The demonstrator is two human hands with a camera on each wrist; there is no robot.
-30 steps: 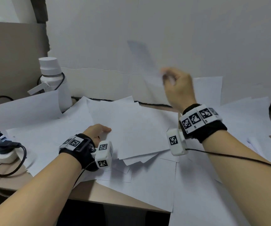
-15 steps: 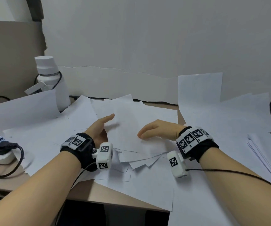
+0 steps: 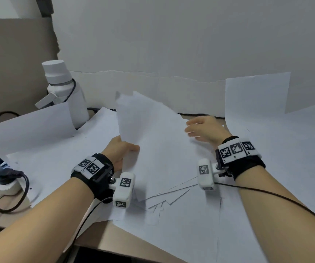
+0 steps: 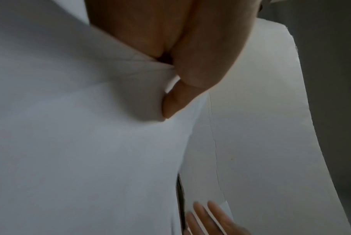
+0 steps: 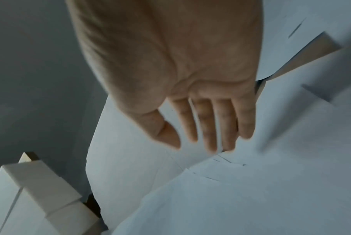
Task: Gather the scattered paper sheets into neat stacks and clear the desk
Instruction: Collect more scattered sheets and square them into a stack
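Observation:
White paper sheets (image 3: pixel 48 160) lie scattered over the brown desk (image 3: pixel 115 242). My left hand (image 3: pixel 122 149) pinches the left edge of a loose bundle of sheets (image 3: pixel 158 145), thumb on top, and tilts its far side up off the desk. The left wrist view shows that thumb (image 4: pixel 182 95) pressed into the bundle (image 4: pixel 80 143). My right hand (image 3: pixel 202 130) is flat with straight fingers at the bundle's right edge, and the right wrist view shows its fingers (image 5: pixel 208 127) spread over the sheets (image 5: pixel 230 190), holding nothing.
A white bottle (image 3: pixel 65 92) stands at the back left. A power strip with a black cable (image 3: pixel 3 183) sits at the left edge. One sheet (image 3: pixel 257 95) leans against the white back wall. More sheets (image 3: pixel 285 158) cover the right side.
My left hand has closed on the bundle's edge and lifted its far side. My right hand came down from the back wall, touched the pile, then slid to the bundle's right edge.

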